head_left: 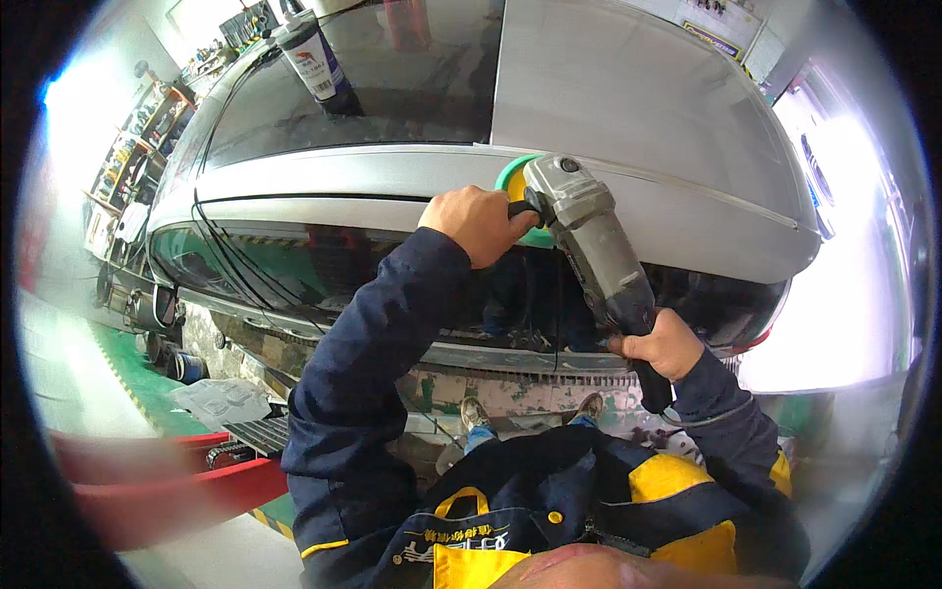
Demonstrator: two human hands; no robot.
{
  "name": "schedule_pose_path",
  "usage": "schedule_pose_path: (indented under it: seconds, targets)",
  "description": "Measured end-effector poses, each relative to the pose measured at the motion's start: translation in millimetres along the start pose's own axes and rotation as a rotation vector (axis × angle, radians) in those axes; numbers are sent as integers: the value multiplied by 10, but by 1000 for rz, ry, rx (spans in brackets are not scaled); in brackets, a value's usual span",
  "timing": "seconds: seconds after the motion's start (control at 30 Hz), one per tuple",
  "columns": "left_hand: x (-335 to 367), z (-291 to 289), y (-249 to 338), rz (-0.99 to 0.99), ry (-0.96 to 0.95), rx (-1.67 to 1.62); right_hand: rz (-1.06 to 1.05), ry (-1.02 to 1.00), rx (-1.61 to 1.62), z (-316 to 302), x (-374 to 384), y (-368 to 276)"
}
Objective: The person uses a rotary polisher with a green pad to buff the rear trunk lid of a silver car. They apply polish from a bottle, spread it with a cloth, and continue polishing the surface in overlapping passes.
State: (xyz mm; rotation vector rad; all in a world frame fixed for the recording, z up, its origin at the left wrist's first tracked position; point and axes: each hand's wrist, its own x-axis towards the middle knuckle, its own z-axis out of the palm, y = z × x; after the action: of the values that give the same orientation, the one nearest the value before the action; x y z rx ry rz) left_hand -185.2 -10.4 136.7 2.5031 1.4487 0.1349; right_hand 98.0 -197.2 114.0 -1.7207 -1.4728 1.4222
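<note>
A grey angle polisher (603, 250) is held across the side edge of a silver car (392, 172). My left hand (469, 224) is wrapped round its black side handle, close to the head. Farther back, my right hand (669, 344) grips the dark rear end of the body. The green and yellow pad (512, 177) sits under the head, against or very near the roof rail; the head partly hides it, so contact is hard to tell. A power cord (716, 417) runs from the rear grip along my right forearm.
On the dark roof glass stands a black and white tube with a nozzle (312, 61). Black cables (211, 221) hang over the car's left side. A red lift arm (186, 501) lies at lower left, near shelves (137, 147) and a bucket (188, 368). My shoes show below the car.
</note>
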Motion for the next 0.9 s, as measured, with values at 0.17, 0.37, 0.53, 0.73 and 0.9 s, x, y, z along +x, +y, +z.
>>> schedule_pose_path:
  seconds: [0.17,0.37,0.53,0.73,0.9]
  targets:
    - [-195,-2,-602,-27,83,79,-179,-53,-49,327,440,-56]
    - [-712,-63,-1714,-259,162,7,-225,-122,-326,1076,1389,-417]
    - [-858,96,-1826,-293,228,84,-214,-80,-393,1212,1487,-396]
    - [-777,476,-860,-227,197,21,-176,54,-341,741,777,248]
    - [-641,859,-162,-96,205,0,-130,196,-293,461,351,1014]
